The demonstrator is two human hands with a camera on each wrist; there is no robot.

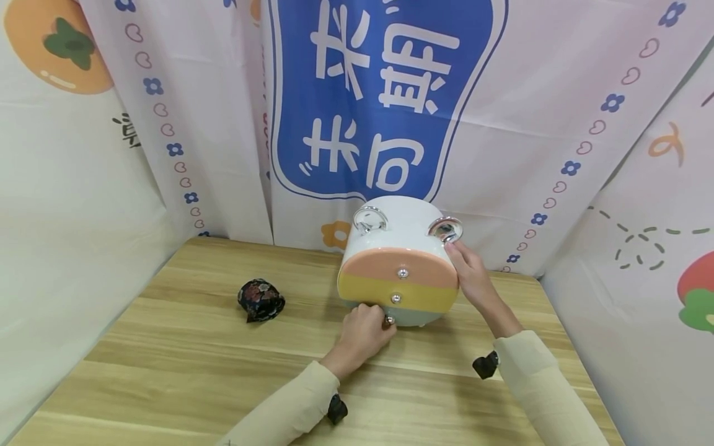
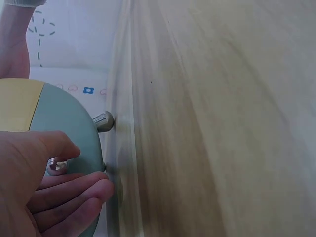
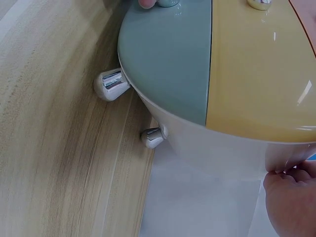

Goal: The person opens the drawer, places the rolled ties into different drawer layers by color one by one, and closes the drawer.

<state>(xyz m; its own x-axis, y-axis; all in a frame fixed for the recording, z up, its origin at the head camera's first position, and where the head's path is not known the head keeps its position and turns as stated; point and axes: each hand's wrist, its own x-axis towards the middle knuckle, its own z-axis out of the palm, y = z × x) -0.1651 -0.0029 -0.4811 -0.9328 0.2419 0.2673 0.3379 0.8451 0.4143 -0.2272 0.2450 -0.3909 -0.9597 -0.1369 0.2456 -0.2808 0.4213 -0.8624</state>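
A small rounded drawer cabinet (image 1: pixel 404 226), white with orange, yellow and grey-green drawer fronts, stands on the wooden table. It has two shiny ear-like rings on top and silver feet below. My left hand (image 1: pixel 364 334) is at the lowest grey-green drawer (image 2: pixel 69 113), its thumb and forefinger around the silver knob (image 2: pixel 57 167). Against the cabinet's right side, just under the right ring (image 1: pixel 446 229), rests my right hand (image 1: pixel 471 275); the right wrist view shows its fingers touching the white side wall (image 3: pixel 217 153).
A dark floral-patterned cloth bundle (image 1: pixel 260 300) lies on the table (image 1: pixel 184 347) left of the cabinet. Behind the table hangs a printed curtain (image 1: pixel 502 124) with a blue panel, close to the cabinet's back.
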